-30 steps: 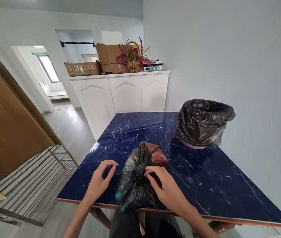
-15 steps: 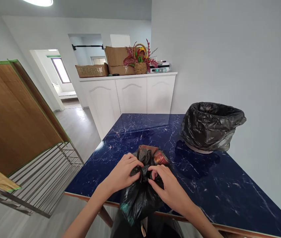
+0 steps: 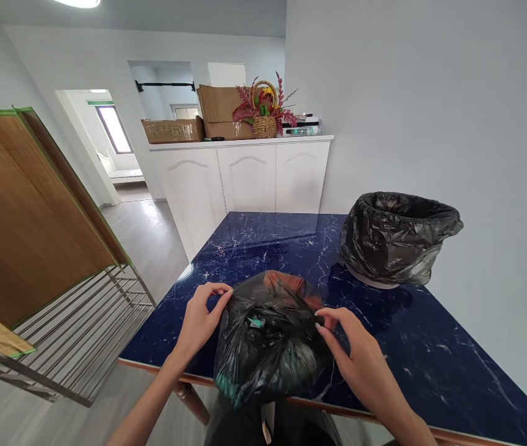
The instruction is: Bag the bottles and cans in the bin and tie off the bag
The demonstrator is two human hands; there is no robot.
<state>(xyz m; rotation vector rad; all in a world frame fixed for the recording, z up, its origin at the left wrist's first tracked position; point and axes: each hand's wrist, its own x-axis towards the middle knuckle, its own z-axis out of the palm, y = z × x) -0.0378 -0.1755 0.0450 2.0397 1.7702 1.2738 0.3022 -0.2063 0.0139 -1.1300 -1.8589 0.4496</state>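
Note:
A thin black plastic bag [image 3: 267, 365] lies at the front edge of the blue marbled table [image 3: 412, 365], spread wide. Through its film show a reddish wrapper and something green; what they are I cannot make out. My left hand [image 3: 204, 313] pinches the bag's left edge between thumb and fingers. At the opposite side, my right hand [image 3: 349, 341] pinches the bag's right edge in the same way. A small gap in the gathered middle shows a bit of teal.
A bin lined with a black bag [image 3: 393, 241] stands at the table's back right, near the wall. Beyond the table is a white cabinet [image 3: 244, 176] bearing cardboard boxes [image 3: 173, 130] and a flower basket [image 3: 264, 126]. A metal rack [image 3: 87, 328] with brown matting stands left.
My hands have moved apart from the bag's gathered knot to its two sides. The bunched middle has loosened, and the bag is now spread wide between them.

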